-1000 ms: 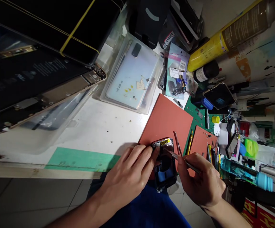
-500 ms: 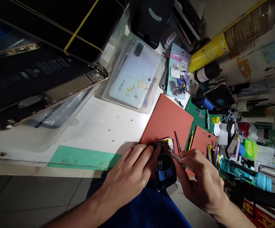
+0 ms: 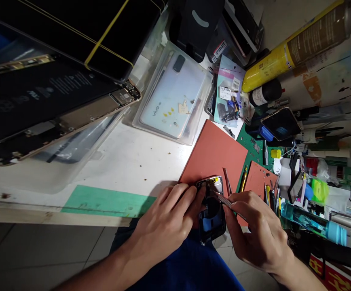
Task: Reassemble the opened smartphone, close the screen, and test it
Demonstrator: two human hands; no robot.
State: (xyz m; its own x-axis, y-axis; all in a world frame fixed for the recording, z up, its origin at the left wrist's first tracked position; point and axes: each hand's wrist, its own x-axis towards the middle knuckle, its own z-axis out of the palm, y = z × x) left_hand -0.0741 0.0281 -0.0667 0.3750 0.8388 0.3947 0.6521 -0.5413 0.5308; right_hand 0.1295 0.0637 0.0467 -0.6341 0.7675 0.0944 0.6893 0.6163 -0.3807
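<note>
An opened phone housing (image 3: 212, 220) with dark inner parts lies at the front edge of a red mat (image 3: 216, 151), its lower end jutting past the edge. My left hand (image 3: 171, 212) grips its left side, with the fingers bent and one fingertip pressed inside the upper half. In my right hand (image 3: 259, 226) is a slim tool with a ribbed metal handle (image 3: 225, 200), pinched between thumb and fingers. Its tip points into the upper part of the housing; what it touches is too small to tell. Tweezers (image 3: 227, 182) and a gold screwdriver (image 3: 244, 179) lie just beyond.
To the left, a vivo phone (image 3: 172, 97) rests in a clear tray, near a large opened phone (image 3: 57, 101) and a banded dark one. A yellow spray can (image 3: 293, 44) is at the upper right. A blue bottle (image 3: 313, 222) and several tools crowd the right.
Almost nothing differs. The view has shifted very slightly, and both hands keep their hold on the phone housing and the ribbed tool.
</note>
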